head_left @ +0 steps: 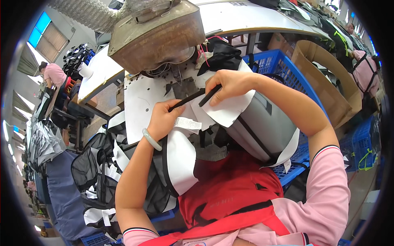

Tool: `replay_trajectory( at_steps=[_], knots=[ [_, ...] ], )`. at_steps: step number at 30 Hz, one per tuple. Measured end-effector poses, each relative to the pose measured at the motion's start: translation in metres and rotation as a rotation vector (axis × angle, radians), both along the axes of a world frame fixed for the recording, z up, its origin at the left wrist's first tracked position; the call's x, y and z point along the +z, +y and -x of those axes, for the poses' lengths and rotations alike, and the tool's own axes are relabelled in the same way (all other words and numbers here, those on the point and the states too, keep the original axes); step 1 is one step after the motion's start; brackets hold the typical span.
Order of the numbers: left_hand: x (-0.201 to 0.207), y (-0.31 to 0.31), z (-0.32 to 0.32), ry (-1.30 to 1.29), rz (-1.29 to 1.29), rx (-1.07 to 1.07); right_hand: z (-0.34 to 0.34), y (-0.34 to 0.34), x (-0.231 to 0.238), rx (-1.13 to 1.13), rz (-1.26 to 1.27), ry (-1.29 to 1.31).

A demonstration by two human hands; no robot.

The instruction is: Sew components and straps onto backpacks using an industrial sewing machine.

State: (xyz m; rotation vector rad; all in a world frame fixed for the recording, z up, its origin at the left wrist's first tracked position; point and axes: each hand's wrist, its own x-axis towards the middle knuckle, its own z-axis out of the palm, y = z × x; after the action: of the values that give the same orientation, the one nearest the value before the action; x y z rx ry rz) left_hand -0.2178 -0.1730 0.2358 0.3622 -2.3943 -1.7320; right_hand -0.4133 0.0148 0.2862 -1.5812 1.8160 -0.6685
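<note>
My left hand [161, 117], with a pale bangle on its wrist, pinches a black strip [192, 97] and the edge of a white panel [180, 160] bound in black. A small printed label [188, 123] hangs beside its fingers. My right hand [233, 85] is closed on another part of the black strip, over a white flap [228, 110]. The strip runs between the two hands, just above a worktop [139, 110] strewn with dark scraps. A grey fabric piece [250, 129] with black trim hangs below my right hand.
Straight ahead stands a rusty metal machine housing [158, 39] joined to a flexible duct [88, 14]. A blue crate [297, 76] and a cardboard box [328, 69] are on the right. Black mesh pieces [92, 164] pile up at left. Another person [55, 75] sits far left.
</note>
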Motion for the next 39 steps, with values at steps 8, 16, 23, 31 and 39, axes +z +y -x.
replay_trajectory(
  at_steps=[8,16,23,31,39],
  knots=[
    [-0.016,-0.028,0.025,-0.039,-0.032,0.064,0.018,-0.027,-0.008,-0.061,-0.038,0.016],
    [-0.024,-0.043,0.036,-0.008,0.012,0.049,0.028,-0.039,-0.017,-0.101,-0.005,0.050],
    [-0.023,-0.050,0.045,-0.002,0.005,0.056,0.037,-0.044,-0.017,-0.164,-0.003,0.021],
    [-0.019,-0.051,0.044,0.016,-0.002,0.047,0.036,-0.042,-0.015,-0.202,0.025,0.072],
    [-0.023,-0.064,0.036,0.071,0.131,0.153,0.047,-0.032,-0.010,-0.191,0.059,0.091]
  ],
)
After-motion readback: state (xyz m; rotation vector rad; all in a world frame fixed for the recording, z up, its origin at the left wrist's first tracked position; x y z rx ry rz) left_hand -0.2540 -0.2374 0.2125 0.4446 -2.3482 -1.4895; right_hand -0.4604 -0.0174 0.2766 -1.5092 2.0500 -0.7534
